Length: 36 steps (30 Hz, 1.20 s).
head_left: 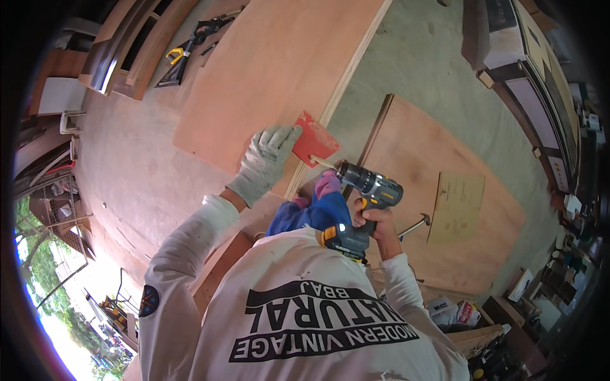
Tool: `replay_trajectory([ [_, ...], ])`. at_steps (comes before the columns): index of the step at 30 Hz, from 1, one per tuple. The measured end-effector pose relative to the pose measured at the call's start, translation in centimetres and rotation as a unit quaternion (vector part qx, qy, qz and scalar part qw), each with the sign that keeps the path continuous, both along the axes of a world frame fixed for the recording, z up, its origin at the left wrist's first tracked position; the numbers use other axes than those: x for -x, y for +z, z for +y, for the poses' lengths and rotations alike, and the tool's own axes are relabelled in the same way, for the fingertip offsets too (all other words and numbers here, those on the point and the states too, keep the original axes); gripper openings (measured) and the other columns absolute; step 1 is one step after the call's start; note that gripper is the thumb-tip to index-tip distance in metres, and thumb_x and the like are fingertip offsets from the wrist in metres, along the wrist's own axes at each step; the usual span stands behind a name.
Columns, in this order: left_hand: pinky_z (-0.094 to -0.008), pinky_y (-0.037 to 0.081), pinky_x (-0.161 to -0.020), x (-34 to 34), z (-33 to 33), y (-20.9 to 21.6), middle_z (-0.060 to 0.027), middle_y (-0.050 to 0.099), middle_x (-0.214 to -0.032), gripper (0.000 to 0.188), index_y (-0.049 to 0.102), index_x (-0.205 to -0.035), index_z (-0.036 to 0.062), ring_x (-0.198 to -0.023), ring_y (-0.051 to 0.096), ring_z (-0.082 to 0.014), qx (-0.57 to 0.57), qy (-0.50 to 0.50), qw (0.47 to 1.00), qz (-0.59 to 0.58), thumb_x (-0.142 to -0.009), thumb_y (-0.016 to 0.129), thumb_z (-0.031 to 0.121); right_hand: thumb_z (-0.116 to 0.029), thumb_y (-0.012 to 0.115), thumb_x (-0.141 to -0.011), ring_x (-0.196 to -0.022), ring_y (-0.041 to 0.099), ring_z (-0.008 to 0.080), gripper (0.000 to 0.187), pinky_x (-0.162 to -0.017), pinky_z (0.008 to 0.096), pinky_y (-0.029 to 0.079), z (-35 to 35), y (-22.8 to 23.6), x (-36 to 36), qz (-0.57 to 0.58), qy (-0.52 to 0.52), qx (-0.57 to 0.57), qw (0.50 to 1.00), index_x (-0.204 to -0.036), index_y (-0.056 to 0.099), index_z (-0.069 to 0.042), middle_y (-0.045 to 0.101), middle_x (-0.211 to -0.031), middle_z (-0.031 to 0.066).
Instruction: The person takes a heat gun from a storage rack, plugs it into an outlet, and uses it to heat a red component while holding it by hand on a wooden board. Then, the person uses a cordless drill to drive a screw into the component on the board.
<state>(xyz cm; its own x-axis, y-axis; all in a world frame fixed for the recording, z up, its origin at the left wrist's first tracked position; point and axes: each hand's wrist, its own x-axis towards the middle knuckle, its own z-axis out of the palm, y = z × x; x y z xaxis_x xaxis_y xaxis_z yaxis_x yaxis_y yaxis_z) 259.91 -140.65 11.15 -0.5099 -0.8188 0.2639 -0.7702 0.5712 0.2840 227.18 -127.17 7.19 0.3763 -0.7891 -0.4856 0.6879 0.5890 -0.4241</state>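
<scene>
My left hand (264,159), in a grey knit glove, lies on a large wooden panel (273,63) with its fingertips against a flat red plate (314,136). The fingers hold the plate's left side; the thumb is hidden. That plate reaches across the panel's light layered edge. My bare right hand (375,219) grips a black and grey cordless drill (378,188) with yellow parts, its battery toward my body. From the chuck a pale bit (324,162) points left, its tip at the plate's lower edge. Whether the tip enters anything cannot be made out.
Another wooden panel (406,146) lies to the right, bearing a cardboard sheet (456,206) and a hammer (416,225). A black tool with a yellow handle (184,54) rests at the far left. Long wooden frames (530,95) stand at the right; a box of bags (470,336) sits near right.
</scene>
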Motion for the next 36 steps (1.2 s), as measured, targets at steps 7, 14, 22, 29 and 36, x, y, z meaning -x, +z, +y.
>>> replay_trajectory([
  [7, -0.0489, 0.047, -0.097, -0.3, -2.2, 2.2, -0.0121, 0.06, -0.128, 0.047, 0.065, -0.123, 0.0094, -0.115, 0.057, -0.0366, 0.001, -0.016, 0.998, -0.055, -0.076, 0.066, 0.006, -0.002, 0.074, -0.071, -0.061, 0.06, 0.0189, 0.061, -0.061, 0.0369, 0.051, 0.4, -0.6, 1.3, -0.019, -0.009, 0.002, 1.0, -0.128, 0.055, -0.001, 0.067, -0.096, 0.0115],
  [14, -0.0575, 0.039, -0.103, 7.2, 0.6, 4.8, -0.0227, 0.043, -0.145, 0.073, 0.055, -0.136, 0.006, -0.127, 0.047, -0.0406, -0.044, 0.133, 0.988, -0.068, -0.079, 0.076, 0.045, -0.002, 0.074, -0.069, -0.061, 0.059, 0.0198, 0.063, -0.06, 0.036, 0.05, 0.8, -0.3, 2.8, -0.008, -0.091, 0.035, 0.995, -0.13, 0.055, -0.003, 0.066, -0.104, 0.0124],
  [22, -0.0576, 0.035, -0.109, 7.1, 2.7, 2.4, -0.0235, 0.044, -0.146, 0.083, 0.052, -0.137, 0.005, -0.133, 0.044, -0.0434, -0.06, 0.179, 0.977, -0.097, -0.072, 0.082, 0.046, -0.002, 0.073, -0.072, -0.063, 0.06, 0.0198, 0.058, -0.061, 0.0366, 0.051, 0.3, 0.4, 2.6, 0.024, -0.071, 0.044, 0.996, -0.127, 0.056, -0.003, 0.066, -0.105, 0.013],
  [29, -0.0568, 0.036, -0.109, 3.0, 4.2, 3.2, -0.0195, 0.05, -0.143, 0.085, 0.052, -0.138, 0.0048, -0.13, 0.048, -0.0409, -0.027, 0.054, 0.998, -0.005, -0.069, 0.085, 0.042, -0.002, 0.072, -0.072, -0.064, 0.061, 0.0194, 0.059, -0.061, 0.0357, 0.051, -1.1, 0.6, 2.1, 0.008, -0.009, 0.041, 0.999, -0.128, 0.055, -0.002, 0.066, -0.102, 0.0119],
  [36, -0.0559, 0.037, -0.107, 3.9, 4.8, 2.8, -0.0142, 0.054, -0.141, 0.101, 0.043, -0.147, 0.0045, -0.127, 0.05, -0.039, -0.065, 0.149, 0.985, 0.056, -0.064, 0.088, 0.041, 0.0, 0.072, -0.073, -0.061, 0.06, 0.019, 0.055, -0.059, 0.0348, 0.051, -1.9, 1.3, 1.4, 0.008, 0.017, 0.012, 1.0, -0.126, 0.056, -0.003, 0.066, -0.099, 0.0123],
])
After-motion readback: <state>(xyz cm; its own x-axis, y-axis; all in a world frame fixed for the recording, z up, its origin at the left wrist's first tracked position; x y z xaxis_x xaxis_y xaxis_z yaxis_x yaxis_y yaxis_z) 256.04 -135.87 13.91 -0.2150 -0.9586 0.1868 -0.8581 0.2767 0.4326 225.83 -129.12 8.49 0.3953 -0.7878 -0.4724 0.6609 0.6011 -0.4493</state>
